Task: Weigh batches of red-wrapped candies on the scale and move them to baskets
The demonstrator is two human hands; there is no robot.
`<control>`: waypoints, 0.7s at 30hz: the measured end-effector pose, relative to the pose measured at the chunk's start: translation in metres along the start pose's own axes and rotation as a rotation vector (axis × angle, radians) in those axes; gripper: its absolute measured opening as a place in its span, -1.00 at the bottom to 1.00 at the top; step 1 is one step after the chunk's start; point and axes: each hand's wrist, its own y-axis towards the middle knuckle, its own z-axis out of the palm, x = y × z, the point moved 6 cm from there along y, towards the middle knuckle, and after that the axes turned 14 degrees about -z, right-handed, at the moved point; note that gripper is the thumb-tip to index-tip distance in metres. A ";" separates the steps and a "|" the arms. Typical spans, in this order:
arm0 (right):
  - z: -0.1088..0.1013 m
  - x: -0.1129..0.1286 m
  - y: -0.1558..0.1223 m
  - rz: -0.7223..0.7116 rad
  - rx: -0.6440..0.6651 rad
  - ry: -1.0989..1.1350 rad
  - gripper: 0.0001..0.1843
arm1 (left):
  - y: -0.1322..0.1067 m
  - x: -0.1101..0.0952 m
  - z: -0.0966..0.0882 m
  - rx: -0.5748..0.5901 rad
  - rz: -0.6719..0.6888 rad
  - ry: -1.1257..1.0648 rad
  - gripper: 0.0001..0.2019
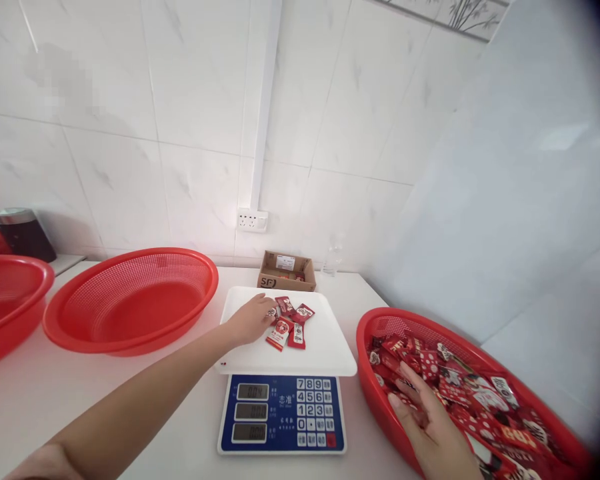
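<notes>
Fingers (423,388) apart, the right hand (433,427) hangs over packets (483,393) in the basket (373,390) right of the scale (283,427) (close, presumably, for easy reach), while the left hand (254,321), whose grip I can't tell, is at sachets (281,332) on the pan (325,350).

Your place looks like a packing workroom (note the tiled wall (200,87)): digital scale (283,385), basket (376,397) heaped with packets (453,387).

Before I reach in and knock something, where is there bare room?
Bare tabletop lies between the left red baskets and left forearm, and between the scale and right basket. Crowded: that basket, filled with packets, and the middle of the pan by the left hand.
</notes>
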 end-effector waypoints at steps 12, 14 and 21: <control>-0.001 -0.002 -0.001 -0.036 -0.019 0.003 -0.29 | -0.011 -0.009 0.018 0.058 0.137 0.378 -0.59; -0.001 -0.003 -0.001 -0.039 -0.020 0.005 -0.30 | -0.014 -0.009 0.022 0.081 0.139 0.405 -0.62; 0.000 0.000 -0.003 -0.071 -0.024 -0.005 -0.34 | -0.009 -0.017 0.031 0.098 0.137 0.457 -0.43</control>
